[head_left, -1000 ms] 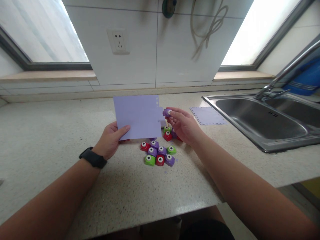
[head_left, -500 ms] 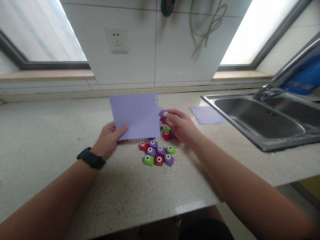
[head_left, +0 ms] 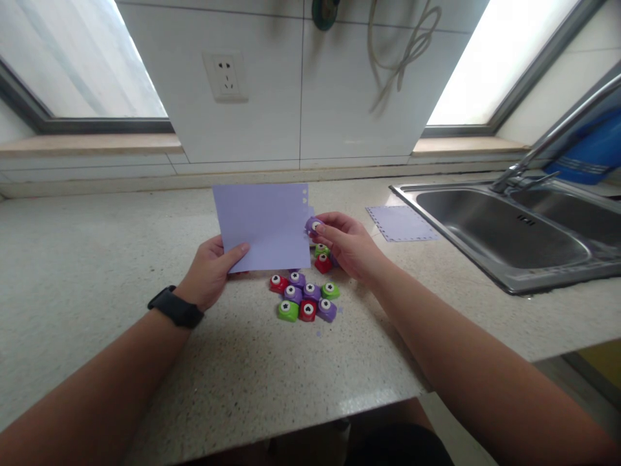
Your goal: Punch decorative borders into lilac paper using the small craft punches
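Note:
A sheet of purple paper (head_left: 264, 220) is held up over the counter, with small punched holes near the top of its right edge. My left hand (head_left: 211, 270) grips its lower left corner, thumb on the front. Between the thumb and fingers of my right hand (head_left: 347, 239) is a small purple craft punch (head_left: 313, 226) with a white button. The punch is at the paper's right edge; whether the edge sits in its slot I cannot tell. Below lie several more punches, among them a red punch (head_left: 308, 310) and a green punch (head_left: 288, 311). The paper hides part of the group.
A second purple sheet (head_left: 402, 224) with punched edges lies on the counter (head_left: 233, 375), left of the steel sink (head_left: 504, 226). Tiny purple paper bits lie near the punches. A wall socket (head_left: 226, 76) and a looped cable (head_left: 412, 48) are on the tiled wall.
My right hand has brought the purple punch slightly left and down, against the paper's right edge. The paper and my left hand have barely moved.

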`<move>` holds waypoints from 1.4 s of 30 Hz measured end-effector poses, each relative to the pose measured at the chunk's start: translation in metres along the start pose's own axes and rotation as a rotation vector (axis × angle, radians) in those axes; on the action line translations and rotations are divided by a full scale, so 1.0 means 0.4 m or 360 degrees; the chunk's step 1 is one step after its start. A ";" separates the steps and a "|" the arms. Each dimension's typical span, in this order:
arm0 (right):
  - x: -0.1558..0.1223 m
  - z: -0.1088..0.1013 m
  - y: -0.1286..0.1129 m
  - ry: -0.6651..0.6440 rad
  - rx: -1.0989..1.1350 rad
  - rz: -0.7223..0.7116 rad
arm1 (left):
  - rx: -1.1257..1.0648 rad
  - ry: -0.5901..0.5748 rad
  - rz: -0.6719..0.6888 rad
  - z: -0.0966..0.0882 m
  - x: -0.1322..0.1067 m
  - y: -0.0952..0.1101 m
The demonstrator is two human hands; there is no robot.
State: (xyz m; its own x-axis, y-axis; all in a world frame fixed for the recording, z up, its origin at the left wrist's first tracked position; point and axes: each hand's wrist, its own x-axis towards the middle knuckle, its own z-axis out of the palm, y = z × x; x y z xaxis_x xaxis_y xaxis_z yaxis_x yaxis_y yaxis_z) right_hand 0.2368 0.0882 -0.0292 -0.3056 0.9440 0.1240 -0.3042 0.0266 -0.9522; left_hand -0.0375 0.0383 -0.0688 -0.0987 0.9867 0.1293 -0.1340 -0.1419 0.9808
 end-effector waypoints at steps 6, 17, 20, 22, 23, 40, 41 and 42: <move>-0.003 -0.010 0.000 -0.0035 -0.0153 0.0009 | -0.0008 -0.0006 0.0014 -0.001 0.000 -0.001; -0.013 -0.013 -0.012 -0.0176 -0.0263 0.0161 | 0.0087 0.0100 0.0049 0.005 -0.002 0.004; -0.014 -0.014 -0.012 -0.0190 -0.0292 0.0179 | 0.0090 0.0133 0.0059 0.008 -0.003 0.007; -0.014 -0.015 -0.010 -0.0193 -0.0318 0.0176 | 0.0078 0.0119 0.0082 0.009 -0.003 0.007; -0.014 -0.016 -0.009 -0.0194 -0.0328 0.0171 | 0.0079 0.0109 0.0096 0.009 -0.004 0.007; -0.015 -0.020 -0.002 -0.0236 -0.0366 0.0199 | 0.0189 0.0073 0.0149 0.010 -0.008 0.007; -0.016 -0.019 -0.002 -0.0231 -0.0369 0.0211 | 0.0183 0.0066 0.0144 0.010 -0.009 0.007; -0.016 -0.018 -0.001 -0.0226 -0.0371 0.0222 | 0.0177 0.0060 0.0138 0.010 -0.009 0.007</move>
State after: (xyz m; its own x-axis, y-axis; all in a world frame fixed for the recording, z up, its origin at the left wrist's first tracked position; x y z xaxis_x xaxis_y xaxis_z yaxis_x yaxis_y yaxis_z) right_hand 0.2456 0.0846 -0.0315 -0.4581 0.8888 0.0097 -0.0400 -0.0097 -0.9992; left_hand -0.0338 0.0346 -0.0660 -0.1425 0.9671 0.2109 -0.0133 -0.2149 0.9765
